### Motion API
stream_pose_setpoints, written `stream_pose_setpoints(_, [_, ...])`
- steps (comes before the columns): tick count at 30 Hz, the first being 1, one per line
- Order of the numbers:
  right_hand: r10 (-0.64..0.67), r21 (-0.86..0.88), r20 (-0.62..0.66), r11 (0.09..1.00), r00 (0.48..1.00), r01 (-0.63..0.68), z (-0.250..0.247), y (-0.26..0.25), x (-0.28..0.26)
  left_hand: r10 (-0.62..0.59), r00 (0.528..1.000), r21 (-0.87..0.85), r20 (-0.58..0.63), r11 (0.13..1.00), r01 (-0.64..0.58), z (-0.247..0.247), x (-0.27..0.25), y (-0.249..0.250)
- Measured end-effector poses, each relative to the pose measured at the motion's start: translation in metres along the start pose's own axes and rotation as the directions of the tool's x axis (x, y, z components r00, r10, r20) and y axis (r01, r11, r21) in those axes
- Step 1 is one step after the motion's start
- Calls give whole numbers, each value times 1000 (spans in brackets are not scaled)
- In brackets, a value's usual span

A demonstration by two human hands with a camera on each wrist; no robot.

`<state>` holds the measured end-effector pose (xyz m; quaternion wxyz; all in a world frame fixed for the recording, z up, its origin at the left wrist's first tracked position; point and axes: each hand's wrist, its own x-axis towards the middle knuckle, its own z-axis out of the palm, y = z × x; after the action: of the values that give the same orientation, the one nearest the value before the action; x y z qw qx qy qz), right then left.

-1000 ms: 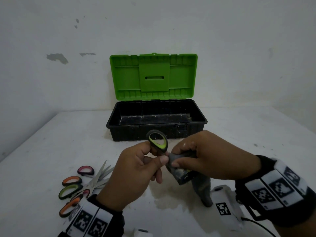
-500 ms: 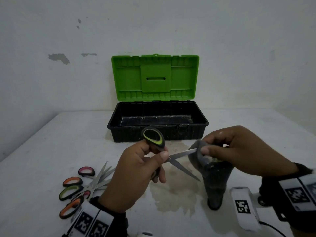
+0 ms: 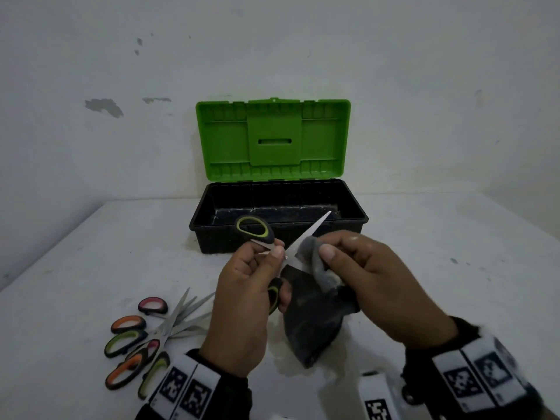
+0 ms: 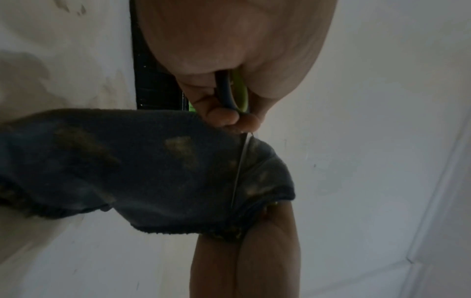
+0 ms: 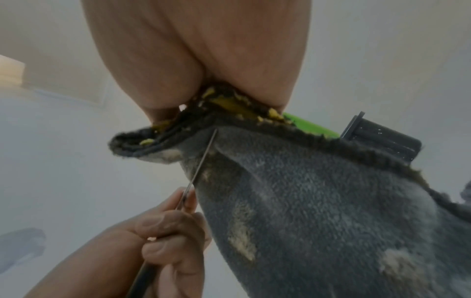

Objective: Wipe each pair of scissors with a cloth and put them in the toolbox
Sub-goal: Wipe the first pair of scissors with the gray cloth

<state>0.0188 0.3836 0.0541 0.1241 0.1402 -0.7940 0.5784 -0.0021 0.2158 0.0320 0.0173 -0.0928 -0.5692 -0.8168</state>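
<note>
My left hand (image 3: 260,283) grips the black-and-green handles of an opened pair of scissors (image 3: 254,230), one blade pointing up and right toward the toolbox (image 3: 212,237). My right hand (image 3: 339,262) pinches a dark grey stained cloth (image 3: 312,322) around the base of that blade (image 3: 309,234). The cloth hangs down over the table. In the left wrist view the scissors (image 4: 229,92) sit in my fingers with the cloth (image 4: 127,161) folded over the blade. The right wrist view shows the cloth (image 5: 318,211) and the thin blade (image 5: 201,163) edge-on.
The black toolbox stands with its green lid (image 3: 272,140) upright against the wall, at the table's back centre. Several scissors with orange, pink and green handles (image 3: 133,350) lie in a heap at the front left. A white tagged block (image 3: 378,398) sits near my right wrist.
The scissors have been turned, so a blade now points up-right toward the box. My right hand with the cloth has slid back left, close to the pivot and my left hand.
</note>
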Motion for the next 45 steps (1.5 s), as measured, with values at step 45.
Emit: stream_pose_setpoints(45, [124,-134,-116,981,986,-139,-37,7,-11,-67,975,-87,-211,995,49,-4,8,2])
